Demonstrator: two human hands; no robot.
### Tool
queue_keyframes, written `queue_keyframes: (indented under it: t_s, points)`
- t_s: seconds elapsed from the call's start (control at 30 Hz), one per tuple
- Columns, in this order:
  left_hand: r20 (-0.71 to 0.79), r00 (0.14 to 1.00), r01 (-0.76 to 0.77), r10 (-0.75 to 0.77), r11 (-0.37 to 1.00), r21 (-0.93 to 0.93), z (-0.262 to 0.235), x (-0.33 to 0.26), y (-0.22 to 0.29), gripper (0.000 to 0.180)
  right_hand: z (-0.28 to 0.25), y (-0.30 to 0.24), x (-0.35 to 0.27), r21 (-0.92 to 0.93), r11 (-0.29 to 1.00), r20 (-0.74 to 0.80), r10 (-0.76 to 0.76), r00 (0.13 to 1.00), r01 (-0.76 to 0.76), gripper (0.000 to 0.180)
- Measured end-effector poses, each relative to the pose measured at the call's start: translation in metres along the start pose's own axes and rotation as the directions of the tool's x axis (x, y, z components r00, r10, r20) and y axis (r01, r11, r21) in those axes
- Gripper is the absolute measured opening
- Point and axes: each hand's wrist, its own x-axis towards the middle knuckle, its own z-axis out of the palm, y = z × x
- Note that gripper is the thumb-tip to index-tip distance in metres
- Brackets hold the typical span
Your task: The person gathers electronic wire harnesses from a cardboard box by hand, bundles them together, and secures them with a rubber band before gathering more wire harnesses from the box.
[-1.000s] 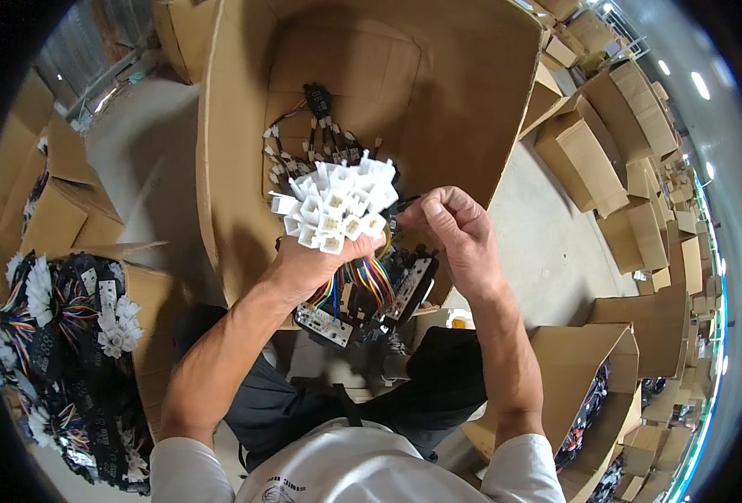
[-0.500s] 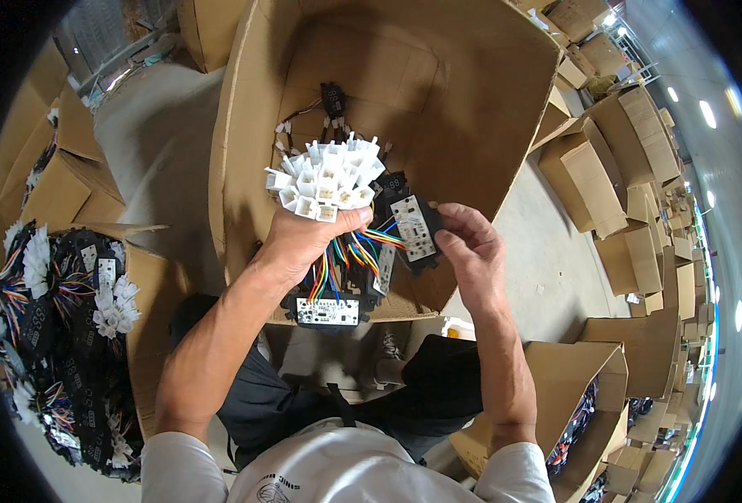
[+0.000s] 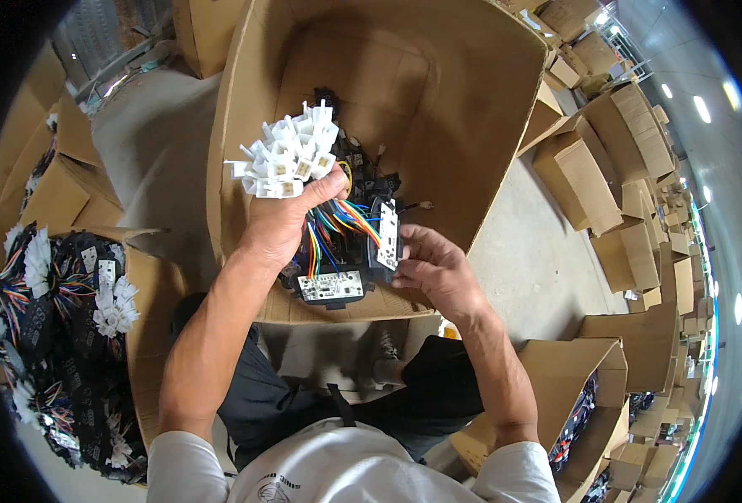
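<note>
My left hand [image 3: 283,222] grips a bunch of white plastic connectors [image 3: 285,155] with coloured wires [image 3: 337,222] running down from them. From those wires hangs a small black module with a white face [image 3: 330,287], just below my left hand. My right hand [image 3: 438,268] holds another black module with a white face [image 3: 387,235] upright, at the wires' right side. Both hands are over the front edge of a large open cardboard box [image 3: 245,117], which holds more dark modules and wires [image 3: 362,163] at its bottom.
A box at the left [image 3: 60,335] is full of finished wire harnesses with white connectors. Another open box with harnesses [image 3: 585,411] stands at the lower right. Several closed and open cardboard boxes [image 3: 606,168] line the concrete floor on the right.
My left hand has lifted the connector bunch up and to the left. My right hand has moved from the connectors down to the black module and turned it upright.
</note>
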Motion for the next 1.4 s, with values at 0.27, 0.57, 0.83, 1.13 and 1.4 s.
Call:
queue_keyframes:
  t_s: [0.27,0.57,0.83,1.13,1.4]
  points:
    - [-0.005,0.996,0.094,-0.094,0.988,0.125,-0.003,-0.009,0.003,0.034,-0.01,-0.025,-0.006,-0.758,0.402,0.098,-0.709,0.699,0.513,0.051]
    - [0.027,0.993,0.117,-0.117,0.993,-0.025,-0.012,-0.009,0.002,0.035,0.025,0.006,-0.006,-0.728,0.353,0.493,-0.327,0.806,0.588,0.085]
    - [0.345,0.9,0.254,-0.267,0.964,0.084,-0.008,-0.025,0.006,0.044,0.033,-0.022,0.005,-0.523,0.608,0.199,-0.595,0.779,0.597,0.045]
    - [0.482,0.806,0.303,-0.344,0.939,0.163,-0.011,-0.025,-0.005,0.055,0.027,-0.022,0.005,0.519,0.816,0.162,-0.386,0.908,0.255,0.018]
    - [0.548,0.836,-0.243,-0.008,0.891,0.383,0.004,-0.025,-0.014,0.033,0.003,-0.058,-0.007,0.338,0.896,0.39,-0.41,0.824,0.286,0.072]
